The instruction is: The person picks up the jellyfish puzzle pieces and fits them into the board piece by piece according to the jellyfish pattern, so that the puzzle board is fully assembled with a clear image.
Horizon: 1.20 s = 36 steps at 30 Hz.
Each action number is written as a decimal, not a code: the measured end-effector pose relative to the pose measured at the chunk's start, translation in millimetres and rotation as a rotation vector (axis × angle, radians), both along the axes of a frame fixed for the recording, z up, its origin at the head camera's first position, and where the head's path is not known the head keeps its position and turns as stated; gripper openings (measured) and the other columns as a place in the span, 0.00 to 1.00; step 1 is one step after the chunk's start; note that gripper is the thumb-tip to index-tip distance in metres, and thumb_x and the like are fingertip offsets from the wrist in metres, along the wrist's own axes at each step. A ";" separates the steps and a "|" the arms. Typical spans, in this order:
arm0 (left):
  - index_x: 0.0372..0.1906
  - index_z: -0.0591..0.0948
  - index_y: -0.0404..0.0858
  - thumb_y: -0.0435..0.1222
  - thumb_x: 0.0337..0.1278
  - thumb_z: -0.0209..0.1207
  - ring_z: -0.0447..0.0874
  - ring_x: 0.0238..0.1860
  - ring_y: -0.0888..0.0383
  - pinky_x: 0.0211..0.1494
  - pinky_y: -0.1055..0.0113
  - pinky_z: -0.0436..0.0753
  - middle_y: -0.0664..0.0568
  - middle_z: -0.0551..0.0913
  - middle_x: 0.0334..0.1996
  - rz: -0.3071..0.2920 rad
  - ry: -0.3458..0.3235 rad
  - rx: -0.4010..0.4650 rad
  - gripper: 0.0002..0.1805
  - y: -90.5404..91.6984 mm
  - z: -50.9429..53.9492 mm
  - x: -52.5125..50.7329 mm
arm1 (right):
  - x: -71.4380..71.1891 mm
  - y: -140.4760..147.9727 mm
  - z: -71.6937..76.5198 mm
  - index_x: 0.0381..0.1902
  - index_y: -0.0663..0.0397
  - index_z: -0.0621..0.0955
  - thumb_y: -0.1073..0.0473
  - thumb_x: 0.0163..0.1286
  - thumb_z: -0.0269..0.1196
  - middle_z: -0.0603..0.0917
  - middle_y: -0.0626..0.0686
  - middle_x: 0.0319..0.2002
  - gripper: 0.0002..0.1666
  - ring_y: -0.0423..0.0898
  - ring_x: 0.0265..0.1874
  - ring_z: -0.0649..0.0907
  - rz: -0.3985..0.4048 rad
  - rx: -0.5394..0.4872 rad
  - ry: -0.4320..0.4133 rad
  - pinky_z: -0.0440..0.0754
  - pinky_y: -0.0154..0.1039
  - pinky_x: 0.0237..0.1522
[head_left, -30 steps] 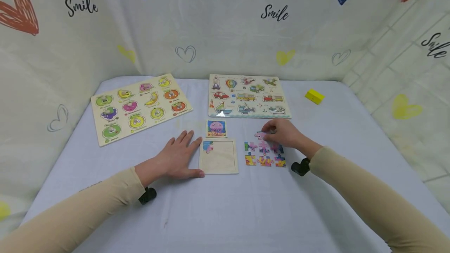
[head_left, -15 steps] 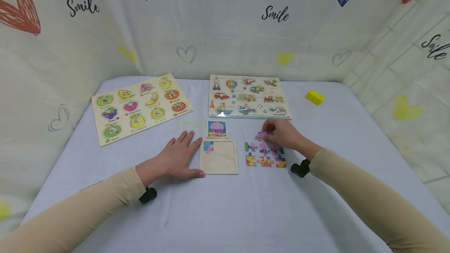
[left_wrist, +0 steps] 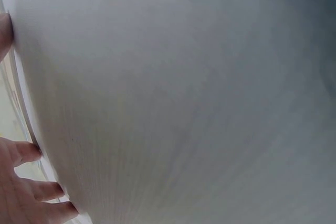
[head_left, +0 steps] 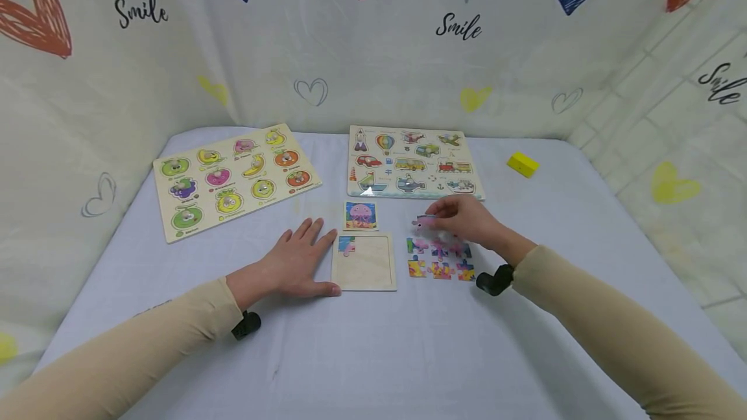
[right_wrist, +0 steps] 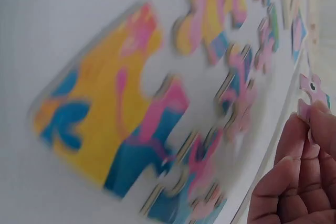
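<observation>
Right hand (head_left: 463,218) with thumb and fingertips pinched on a pink puzzle piece (head_left: 423,222); since half a second ago both have shifted a little towards the wooden tray (head_left: 367,272), the piece now just beyond the rows of loose pieces (head_left: 441,269) on the desk (head_left: 350,355). Left hand (head_left: 297,261) unchanged from where I stand, fingers spread, at the tray's left edge; one corner piece (head_left: 347,244) sits in the tray's far left corner

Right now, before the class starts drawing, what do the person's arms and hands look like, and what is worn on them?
Beige long sleeves: left sleeve, right sleeve. A small black device sits at each wrist, left device and right device. Left hand and right hand wear no gloves.
</observation>
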<state>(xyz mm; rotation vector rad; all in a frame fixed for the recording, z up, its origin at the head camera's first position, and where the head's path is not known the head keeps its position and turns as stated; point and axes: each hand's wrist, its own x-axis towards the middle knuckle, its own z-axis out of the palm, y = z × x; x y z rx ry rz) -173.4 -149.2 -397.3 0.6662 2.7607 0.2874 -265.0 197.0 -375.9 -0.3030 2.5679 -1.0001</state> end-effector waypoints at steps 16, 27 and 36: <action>0.80 0.58 0.36 0.67 0.54 0.63 0.47 0.81 0.32 0.75 0.30 0.59 0.32 0.51 0.81 -0.001 -0.001 -0.015 0.58 0.6 1.0 0.3 | 19.4 -67.8 0.6 0.45 0.57 0.89 0.54 0.70 0.70 0.90 0.51 0.35 0.13 0.43 0.31 0.83 0.009 -0.096 -0.131 0.80 0.34 0.34; 0.81 0.57 0.37 0.69 0.54 0.62 0.46 0.82 0.33 0.76 0.31 0.59 0.33 0.50 0.81 0.003 -0.009 -0.012 0.59 -0.8 -0.7 0.2 | 19.3 -103.2 -3.6 0.43 0.58 0.87 0.55 0.68 0.71 0.91 0.52 0.30 0.13 0.40 0.26 0.86 -0.015 -0.078 -0.206 0.79 0.32 0.30; 0.81 0.57 0.37 0.69 0.54 0.62 0.46 0.82 0.33 0.75 0.31 0.59 0.33 0.50 0.81 -0.002 -0.006 -0.011 0.59 -2.0 -0.5 0.1 | 19.0 -112.5 -7.1 0.42 0.57 0.87 0.55 0.69 0.70 0.91 0.52 0.28 0.11 0.40 0.26 0.89 -0.023 -0.067 -0.232 0.77 0.31 0.29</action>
